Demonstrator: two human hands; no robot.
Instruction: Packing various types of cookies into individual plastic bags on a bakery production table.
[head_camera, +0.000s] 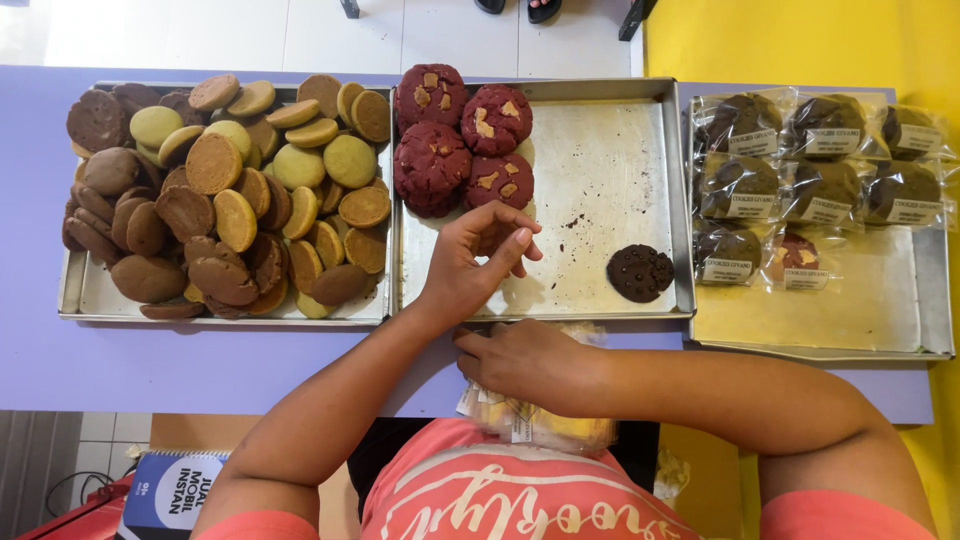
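Note:
My left hand reaches over the middle metal tray, fingers curled just below a pile of dark red cookies. Whether the fingers grip a cookie is hidden by the hand. My right hand lies at the table's near edge, fingers pinched on a stack of clear plastic bags that hangs over my lap. A single dark chocolate cookie lies alone on the same tray, to the right of my left hand.
The left tray is heaped with several brown, tan and pale green round cookies. The right tray holds several bagged, labelled cookies. All trays sit on a lavender table. A yellow wall is on the right.

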